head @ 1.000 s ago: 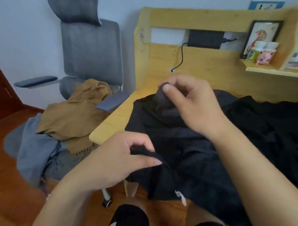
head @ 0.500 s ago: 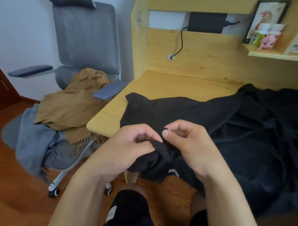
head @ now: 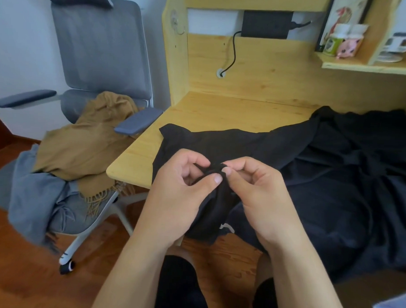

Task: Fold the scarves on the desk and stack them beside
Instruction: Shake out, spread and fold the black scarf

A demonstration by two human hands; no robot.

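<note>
A second ago our right hand (head: 260, 192) was raised over the middle of the desk (head: 222, 113), pinching a far part of the black scarf (head: 334, 181), and our left hand (head: 184, 187) held another part near the front edge. Now both hands meet just in front of that front edge, close to the left corner, so the two parts of the cloth are brought together. We judge that this is the first fold of the scarf, or the matching of two corners before it; the fold is not yet laid flat.

Both hands are closed narrowly on the scarf: each thumb and forefinger pinch a small bunch of cloth, and the fingertips of the two hands almost touch. The pinched bunch lies between the hands, and a loose end hangs down below them, past the desk edge toward our knees.

Most of the scarf is spread in wrinkles over the right half of the desk, up to the back wall, and one corner lies flat near the left edge. On the chair (head: 97, 58) beside the desk lie a brown scarf (head: 87, 140) and a grey scarf (head: 35, 194), not folded.
</note>
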